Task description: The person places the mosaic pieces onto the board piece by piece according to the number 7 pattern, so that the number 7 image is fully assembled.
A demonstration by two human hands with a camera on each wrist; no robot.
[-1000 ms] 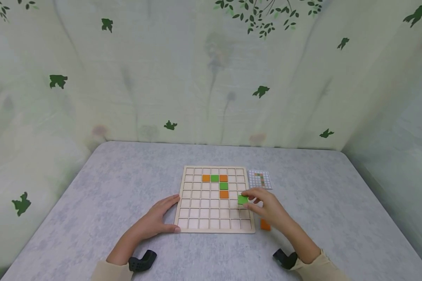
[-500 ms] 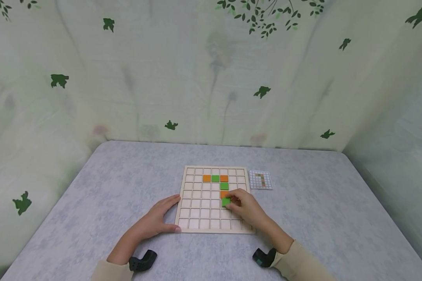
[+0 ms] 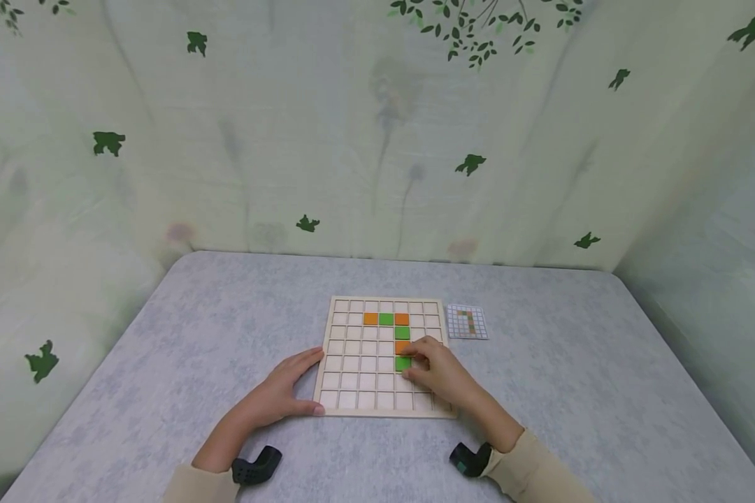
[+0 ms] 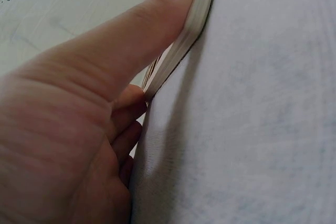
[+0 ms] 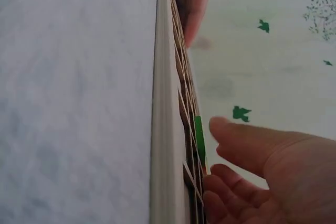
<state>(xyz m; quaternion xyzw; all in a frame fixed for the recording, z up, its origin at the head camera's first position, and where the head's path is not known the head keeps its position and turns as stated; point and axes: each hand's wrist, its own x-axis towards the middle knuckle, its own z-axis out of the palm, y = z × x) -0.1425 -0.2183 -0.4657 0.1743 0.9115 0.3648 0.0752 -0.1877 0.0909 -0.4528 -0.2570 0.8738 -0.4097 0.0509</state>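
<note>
A square wooden grid board [image 3: 357, 381] lies on the table. Its upper cells hold a row of orange and green tiles, with more running down one column. My left hand [image 3: 283, 391] rests along the board's left edge. In the left wrist view the thumb [image 4: 121, 35] lies straight against the rim. My right hand [image 3: 439, 368] is over the board's right half, around the lowest green tile [image 3: 403, 364], which sits in its cell below an orange tile [image 3: 400, 345]. In the right wrist view a gap shows between the thumb [image 5: 236, 137] and the green tile [image 5: 199, 137].
A small printed pattern card [image 3: 468, 322] lies to the right of the board's top corner. Grey-blue tabletop [image 3: 252, 300] surrounds the board. Behind it hangs a pale curtain [image 3: 327, 140] with leaf and bird prints. Both wrists carry black devices [image 3: 256, 467].
My right hand has moved left across the board with the green tile, which now sits in the cell below the lower orange tile. Its fingers have come off it. The left hand stays put.
</note>
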